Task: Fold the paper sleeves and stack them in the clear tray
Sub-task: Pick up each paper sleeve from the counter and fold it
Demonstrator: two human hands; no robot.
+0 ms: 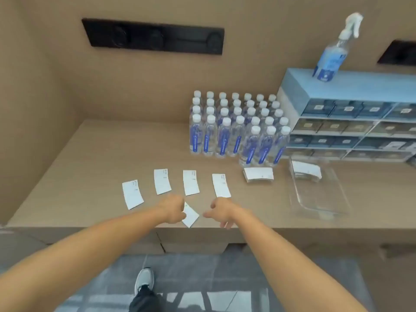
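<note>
Several flat white paper sleeves lie in a row on the wooden counter: one at the left, then three more. My left hand is shut on another white sleeve near the counter's front edge. Just to its right, my right hand hovers with fingers apart and holds nothing. A stack of sleeves lies in front of the bottles. The clear tray stands at the right, with sleeves stacked at its far end.
A block of several water bottles stands behind the sleeves. A blue drawer unit with a spray bottle on top sits at the back right. The counter's front edge runs just under my hands.
</note>
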